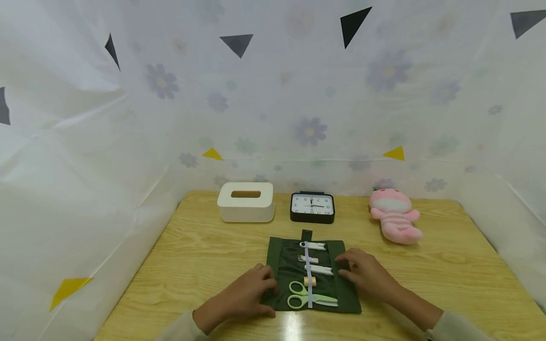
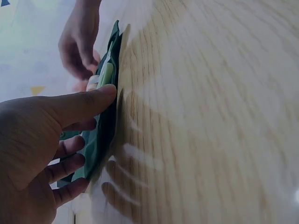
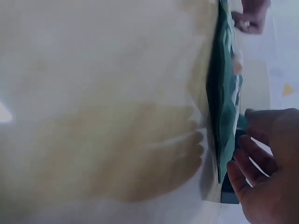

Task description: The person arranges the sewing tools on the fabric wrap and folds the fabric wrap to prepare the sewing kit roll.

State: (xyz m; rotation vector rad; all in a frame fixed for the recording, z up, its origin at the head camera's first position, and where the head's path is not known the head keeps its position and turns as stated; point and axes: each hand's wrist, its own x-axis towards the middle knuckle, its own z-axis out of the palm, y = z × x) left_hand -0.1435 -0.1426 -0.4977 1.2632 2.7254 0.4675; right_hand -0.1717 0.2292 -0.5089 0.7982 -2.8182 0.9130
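A dark green cloth tool roll [image 1: 285, 258] lies unfolded on the table, its snap tab pointing away. Under its pale elastic band [image 1: 309, 265] sit light green scissors [image 1: 326, 300], a beige thread spool [image 1: 313, 281], a small clipper [image 1: 313, 260] and two white-handled tools [image 1: 322, 270]. My left hand [image 1: 251, 293] is at the roll's left edge, fingers loosely bent; in the left wrist view its thumb [image 2: 105, 95] overlaps the cloth. At the right edge, my right hand [image 1: 371, 277] has relaxed, spread fingers [image 3: 254, 156] close to the cloth. Neither hand grips anything.
Behind the roll stand a white tissue box [image 1: 246, 210] and a black-framed clock [image 1: 312, 208], its numerals upside down. A pink plush toy [image 1: 394, 215] lies at the back right. White patterned sheeting [image 1: 273, 94] encloses the wooden table [image 1: 204, 246] at the back and sides.
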